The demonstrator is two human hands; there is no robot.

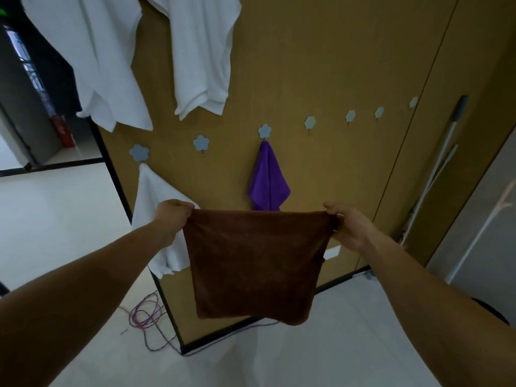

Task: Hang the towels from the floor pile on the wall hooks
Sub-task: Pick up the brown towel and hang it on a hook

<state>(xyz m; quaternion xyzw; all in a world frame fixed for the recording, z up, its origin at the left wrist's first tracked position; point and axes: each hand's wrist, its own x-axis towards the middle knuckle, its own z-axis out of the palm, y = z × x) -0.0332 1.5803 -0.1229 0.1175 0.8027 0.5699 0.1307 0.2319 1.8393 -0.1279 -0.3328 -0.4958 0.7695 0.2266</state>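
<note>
Both hands pinch the brown towel (255,263) taut by its top corners, left hand (173,216) and right hand (347,227), just below the purple towel (268,180) hanging on its flower hook (264,131)

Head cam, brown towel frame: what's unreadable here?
- Floor pile: not in the head view.
- Purple towel: its bottom tip is hidden behind the brown towel.
- Upper white towels: their hooks are cut off by the top edge.
- Far right hooks: too small to see the prongs.
</note>
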